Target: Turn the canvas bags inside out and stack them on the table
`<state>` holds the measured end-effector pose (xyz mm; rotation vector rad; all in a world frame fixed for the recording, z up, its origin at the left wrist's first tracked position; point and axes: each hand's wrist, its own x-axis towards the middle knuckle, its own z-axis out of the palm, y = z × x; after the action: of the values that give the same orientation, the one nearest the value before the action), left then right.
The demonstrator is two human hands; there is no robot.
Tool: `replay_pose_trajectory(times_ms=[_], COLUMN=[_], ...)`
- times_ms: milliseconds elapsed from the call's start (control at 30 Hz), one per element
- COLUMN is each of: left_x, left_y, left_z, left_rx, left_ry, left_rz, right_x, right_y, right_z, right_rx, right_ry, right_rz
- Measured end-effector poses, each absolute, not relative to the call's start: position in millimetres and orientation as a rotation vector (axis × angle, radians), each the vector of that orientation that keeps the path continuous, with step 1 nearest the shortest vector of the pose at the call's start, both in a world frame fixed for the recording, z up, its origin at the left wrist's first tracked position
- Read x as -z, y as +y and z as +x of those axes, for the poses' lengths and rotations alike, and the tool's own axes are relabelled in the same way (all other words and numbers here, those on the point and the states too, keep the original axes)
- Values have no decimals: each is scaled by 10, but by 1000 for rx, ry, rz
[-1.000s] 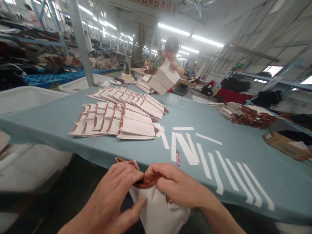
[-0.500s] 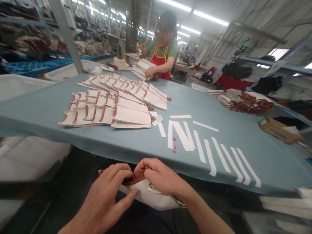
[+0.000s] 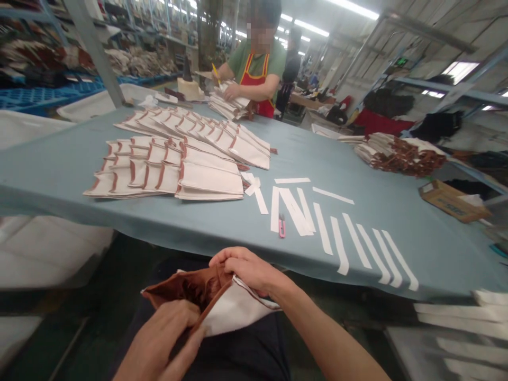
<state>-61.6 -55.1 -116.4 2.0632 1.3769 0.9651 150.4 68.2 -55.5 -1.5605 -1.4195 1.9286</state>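
Observation:
A white fabric pouch (image 3: pixel 230 312) with a brown lining and brown trim is above my lap, its mouth spread so the dark inside shows. My left hand (image 3: pixel 162 338) grips the near edge, thumb outside and fingers inside the opening. At the far right corner of the mouth, my right hand (image 3: pixel 250 270) is closed on the cloth, its fingertips partly hidden. Beyond the pouch, pink thread snips (image 3: pixel 281 226) lie on the blue-green table cover (image 3: pixel 222 227) among several white strips (image 3: pixel 291 209).
Overlapping white pieces with brown edging (image 3: pixel 210 180) cover the table's left part. A brown-and-white bundle (image 3: pixel 400 153) and a cardboard box (image 3: pixel 452 200) sit at the right. Across the table a person in a red apron (image 3: pixel 256 74) handles a stack (image 3: pixel 230 103), holding something yellow.
The pouch's mouth has opened wide, showing the brown lining. My left hand has moved down and toward me along the near edge; my right hand stays on the cloth, slightly higher.

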Motion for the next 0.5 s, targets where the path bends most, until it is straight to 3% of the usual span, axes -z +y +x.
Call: replay_pose_trajectory(times_ms=[167,500], left_x=[1118,498], left_y=[-472,46], left_z=[-650,-498], left_rx=[-782,-580], left_ry=[1369,1259], left_rz=[1768,1655], right_x=[626,523], right_y=[650,696], right_z=[1294,1147], right_rx=[-1927,-1727], right_ry=[-1404,-1557], right_rz=[-1539,-1515])
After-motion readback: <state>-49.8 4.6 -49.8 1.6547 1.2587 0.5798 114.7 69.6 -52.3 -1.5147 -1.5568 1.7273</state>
